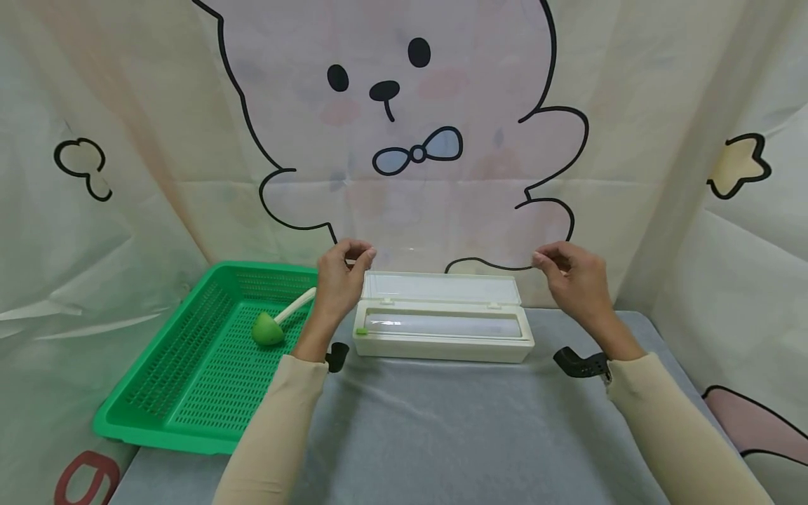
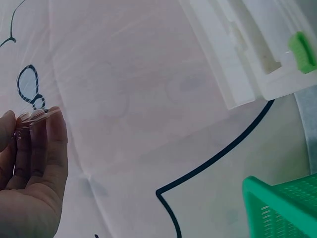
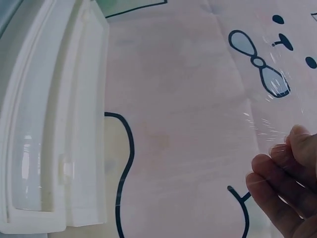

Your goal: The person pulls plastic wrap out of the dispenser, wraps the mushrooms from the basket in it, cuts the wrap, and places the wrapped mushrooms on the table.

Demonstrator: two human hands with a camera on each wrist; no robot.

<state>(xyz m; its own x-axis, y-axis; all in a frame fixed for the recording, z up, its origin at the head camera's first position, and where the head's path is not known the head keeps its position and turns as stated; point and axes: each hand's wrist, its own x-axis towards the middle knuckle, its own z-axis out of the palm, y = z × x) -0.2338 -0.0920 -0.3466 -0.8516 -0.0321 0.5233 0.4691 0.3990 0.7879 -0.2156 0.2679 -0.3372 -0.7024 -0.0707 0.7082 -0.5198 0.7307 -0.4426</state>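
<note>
A white cling film dispenser box (image 1: 442,350) stands on the table, its lid (image 1: 442,288) raised at the back. Inside lies a roll of film (image 1: 442,325), and a small green slider (image 1: 362,331) sits at the left end. Behind the box's left end, my left hand (image 1: 341,280) pinches a gathered bit of clear cling film (image 2: 37,118) between thumb and fingers. Beyond the right end, my right hand (image 1: 577,280) pinches film too, with fine creases fanning out from its fingertips (image 3: 298,131). Being transparent, the sheet's full outline cannot be made out.
A green perforated basket (image 1: 170,438) stands at the left, holding a ladle (image 1: 268,330) with a green bowl and pale handle. My left forearm passes over the basket's right side. Grey cloth (image 1: 442,428) covers the table, and a printed curtain (image 1: 480,217) hangs behind it.
</note>
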